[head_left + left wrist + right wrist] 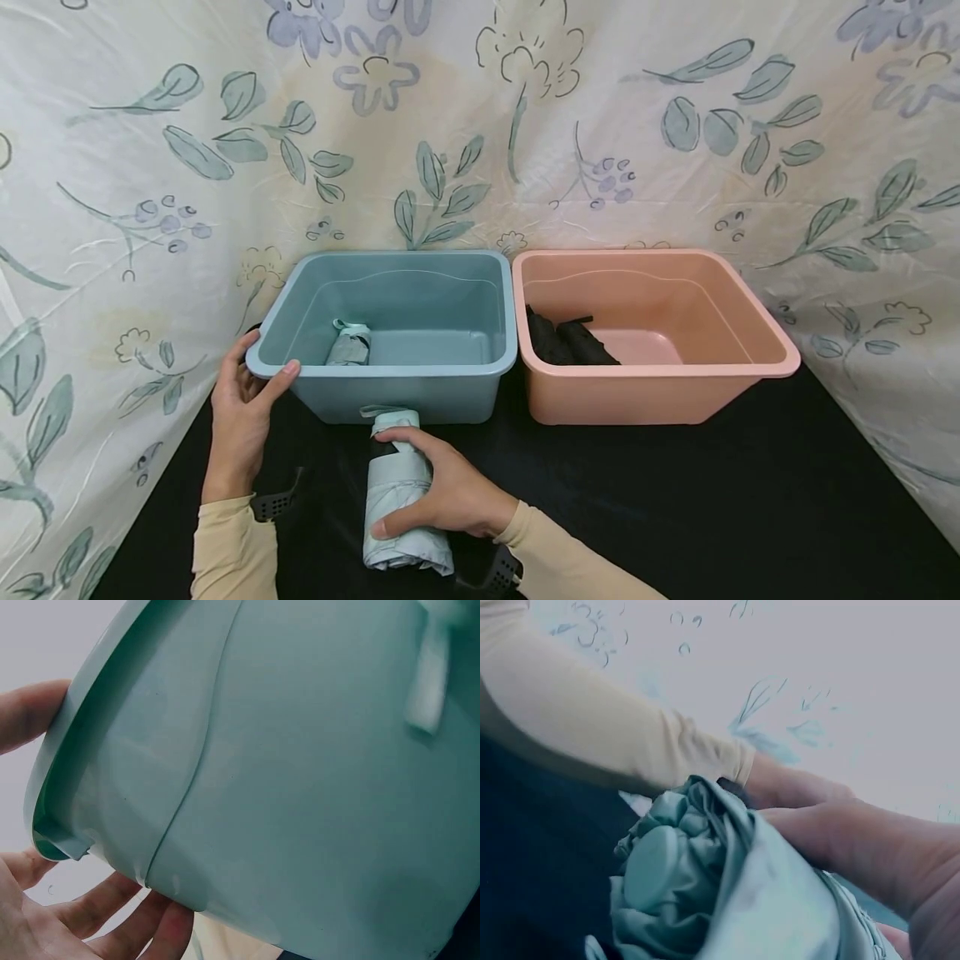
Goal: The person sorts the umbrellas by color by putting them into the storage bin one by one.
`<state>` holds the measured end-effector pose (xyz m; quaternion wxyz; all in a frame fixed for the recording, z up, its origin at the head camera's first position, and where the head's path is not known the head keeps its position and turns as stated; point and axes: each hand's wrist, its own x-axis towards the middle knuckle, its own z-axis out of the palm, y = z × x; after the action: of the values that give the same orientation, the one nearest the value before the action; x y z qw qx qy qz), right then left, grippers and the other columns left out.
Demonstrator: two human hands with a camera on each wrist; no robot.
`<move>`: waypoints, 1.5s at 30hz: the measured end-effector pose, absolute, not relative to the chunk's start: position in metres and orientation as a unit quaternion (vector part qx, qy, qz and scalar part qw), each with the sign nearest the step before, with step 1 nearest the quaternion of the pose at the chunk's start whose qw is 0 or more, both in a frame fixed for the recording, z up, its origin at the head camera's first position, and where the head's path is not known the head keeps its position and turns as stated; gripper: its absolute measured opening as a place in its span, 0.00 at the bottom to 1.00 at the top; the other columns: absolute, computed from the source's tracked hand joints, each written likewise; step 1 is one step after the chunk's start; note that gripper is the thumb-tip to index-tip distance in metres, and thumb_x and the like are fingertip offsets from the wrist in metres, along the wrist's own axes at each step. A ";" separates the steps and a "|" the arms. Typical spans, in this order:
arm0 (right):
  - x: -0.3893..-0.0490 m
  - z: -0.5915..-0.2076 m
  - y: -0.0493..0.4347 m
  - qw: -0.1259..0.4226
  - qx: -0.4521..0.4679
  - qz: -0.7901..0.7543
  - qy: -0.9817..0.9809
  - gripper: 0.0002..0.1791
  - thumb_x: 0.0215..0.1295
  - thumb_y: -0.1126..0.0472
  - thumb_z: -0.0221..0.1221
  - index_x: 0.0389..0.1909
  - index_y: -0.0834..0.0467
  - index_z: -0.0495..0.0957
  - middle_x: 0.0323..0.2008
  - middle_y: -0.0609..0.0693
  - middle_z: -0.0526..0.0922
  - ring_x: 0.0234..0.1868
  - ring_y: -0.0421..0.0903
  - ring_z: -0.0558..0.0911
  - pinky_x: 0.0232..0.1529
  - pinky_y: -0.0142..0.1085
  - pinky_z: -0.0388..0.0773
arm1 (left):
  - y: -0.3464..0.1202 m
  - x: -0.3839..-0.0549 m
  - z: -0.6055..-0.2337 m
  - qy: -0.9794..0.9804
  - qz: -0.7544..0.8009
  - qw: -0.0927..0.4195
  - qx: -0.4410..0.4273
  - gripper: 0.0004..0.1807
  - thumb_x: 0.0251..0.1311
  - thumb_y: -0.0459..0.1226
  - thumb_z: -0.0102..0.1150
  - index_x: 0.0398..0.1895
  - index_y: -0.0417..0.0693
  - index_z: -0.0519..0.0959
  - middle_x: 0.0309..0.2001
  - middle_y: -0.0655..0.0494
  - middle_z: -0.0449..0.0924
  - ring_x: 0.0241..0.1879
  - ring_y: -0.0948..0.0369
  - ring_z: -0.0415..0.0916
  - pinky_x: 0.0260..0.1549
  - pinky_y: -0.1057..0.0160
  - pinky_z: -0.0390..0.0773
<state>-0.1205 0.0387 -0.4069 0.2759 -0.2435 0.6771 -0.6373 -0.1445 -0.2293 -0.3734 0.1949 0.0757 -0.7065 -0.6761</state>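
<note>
Blue bin (390, 367): smooth moulded plastic, semi-gloss w/ soft sheen on walls. Pink bin (660, 367): same plastic, same finish. Pale green umbrella (397, 492) under right hand (450, 492): thin woven cloth, matt, creased + bunched; end cap looks like smooth plastic. 2nd green umbrella (349, 343) in blue bin: same cloth. Black umbrella (566, 340) in pink bin: dark matt cloth. Bench (712, 500): black matt fabric cover, slightly napped. Backdrop (480, 125): printed floral sheet, faint sheen, wrinkled. Sleeves (232, 542): beige knit, matt.
</note>
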 end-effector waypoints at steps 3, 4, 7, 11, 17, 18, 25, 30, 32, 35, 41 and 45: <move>-0.117 -0.401 0.043 0.276 -0.256 -0.637 0.673 0.45 0.49 0.64 0.78 0.68 0.38 0.71 0.57 0.44 0.72 0.54 0.43 0.74 0.50 0.36 0.77 | -0.229 -0.144 -0.374 -0.708 -0.675 0.195 0.076 0.40 0.67 0.36 0.65 0.79 0.58 0.57 0.74 0.44 0.59 0.70 0.52 0.60 0.69 0.61 0.61; -0.116 -0.398 0.045 0.275 -0.260 -0.637 0.671 0.45 0.49 0.64 0.78 0.68 0.38 0.71 0.57 0.45 0.72 0.54 0.43 0.74 0.50 0.36 0.77 | -0.229 -0.144 -0.374 -0.708 -0.675 0.195 0.075 0.40 0.67 0.36 0.65 0.79 0.58 0.57 0.74 0.44 0.59 0.70 0.52 0.60 0.67 0.64 0.63; -0.113 -0.390 0.050 0.272 -0.272 -0.636 0.669 0.45 0.50 0.63 0.78 0.68 0.37 0.70 0.56 0.44 0.73 0.54 0.43 0.75 0.50 0.37 0.78 | -0.230 -0.144 -0.374 -0.708 -0.674 0.195 0.075 0.40 0.67 0.36 0.65 0.79 0.58 0.57 0.74 0.44 0.59 0.70 0.52 0.60 0.61 0.71 0.66; -0.109 -0.377 0.055 0.273 -0.283 -0.637 0.663 0.44 0.51 0.62 0.77 0.68 0.35 0.70 0.57 0.43 0.73 0.56 0.42 0.74 0.53 0.37 0.77 | -0.230 -0.144 -0.374 -0.709 -0.673 0.196 0.076 0.40 0.67 0.36 0.65 0.78 0.58 0.57 0.74 0.44 0.59 0.70 0.52 0.60 0.62 0.70 0.66; -0.107 -0.355 0.064 0.277 -0.308 -0.620 0.666 0.44 0.53 0.61 0.76 0.69 0.32 0.68 0.59 0.40 0.73 0.58 0.41 0.72 0.56 0.39 0.75 | -0.230 -0.143 -0.375 -0.714 -0.667 0.198 0.079 0.40 0.67 0.35 0.65 0.78 0.57 0.57 0.73 0.44 0.60 0.69 0.53 0.61 0.60 0.71 0.67; -0.108 -0.351 0.065 0.273 -0.314 -0.616 0.669 0.45 0.53 0.61 0.76 0.69 0.31 0.68 0.59 0.40 0.72 0.59 0.41 0.72 0.57 0.39 0.74 | -0.230 -0.143 -0.375 -0.714 -0.667 0.198 0.079 0.40 0.67 0.35 0.65 0.79 0.57 0.57 0.73 0.44 0.60 0.69 0.53 0.61 0.59 0.71 0.67; -0.114 -0.323 0.067 0.253 -0.345 -0.595 0.680 0.47 0.52 0.61 0.76 0.70 0.31 0.66 0.59 0.40 0.72 0.59 0.40 0.71 0.58 0.39 0.73 | -0.231 -0.145 -0.375 -0.716 -0.664 0.196 0.082 0.41 0.67 0.34 0.64 0.79 0.57 0.55 0.74 0.45 0.60 0.70 0.51 0.60 0.70 0.57 0.60; -0.125 -0.304 0.064 0.237 -0.357 -0.584 0.689 0.47 0.52 0.61 0.76 0.70 0.34 0.66 0.60 0.40 0.71 0.58 0.41 0.72 0.56 0.40 0.75 | -0.230 -0.146 -0.375 -0.723 -0.657 0.198 0.085 0.42 0.67 0.35 0.65 0.79 0.57 0.55 0.74 0.45 0.59 0.70 0.50 0.59 0.72 0.49 0.57; -0.131 -0.298 0.062 0.235 -0.357 -0.579 0.694 0.47 0.52 0.61 0.76 0.71 0.34 0.66 0.61 0.41 0.70 0.58 0.42 0.72 0.55 0.41 0.76 | -0.230 -0.147 -0.374 -0.724 -0.655 0.199 0.085 0.42 0.67 0.35 0.65 0.79 0.57 0.55 0.75 0.46 0.59 0.71 0.49 0.58 0.72 0.47 0.55; -0.143 -0.289 0.059 0.231 -0.357 -0.573 0.701 0.47 0.53 0.61 0.76 0.72 0.35 0.65 0.62 0.43 0.69 0.57 0.44 0.72 0.53 0.42 0.77 | -0.230 -0.147 -0.374 -0.726 -0.653 0.199 0.085 0.42 0.67 0.35 0.64 0.80 0.57 0.54 0.75 0.46 0.58 0.72 0.47 0.57 0.72 0.46 0.54; -0.171 -0.271 0.049 0.221 -0.359 -0.567 0.708 0.47 0.54 0.62 0.75 0.73 0.39 0.65 0.65 0.45 0.65 0.58 0.48 0.71 0.51 0.43 0.78 | -0.230 -0.147 -0.374 -0.725 -0.655 0.197 0.083 0.42 0.67 0.35 0.64 0.80 0.57 0.54 0.75 0.46 0.59 0.72 0.49 0.58 0.72 0.47 0.55; -0.192 -0.260 0.041 0.208 -0.345 -0.571 0.715 0.45 0.55 0.62 0.75 0.73 0.42 0.66 0.66 0.45 0.65 0.59 0.49 0.69 0.52 0.43 0.77 | -0.230 -0.147 -0.374 -0.719 -0.663 0.190 0.083 0.41 0.68 0.35 0.64 0.80 0.58 0.54 0.75 0.47 0.59 0.71 0.51 0.58 0.72 0.47 0.54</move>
<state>-0.1916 0.0414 -0.2601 0.2078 -0.3454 0.7150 -0.5712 -0.1468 -0.2300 -0.3739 0.1897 0.0835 -0.7192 -0.6632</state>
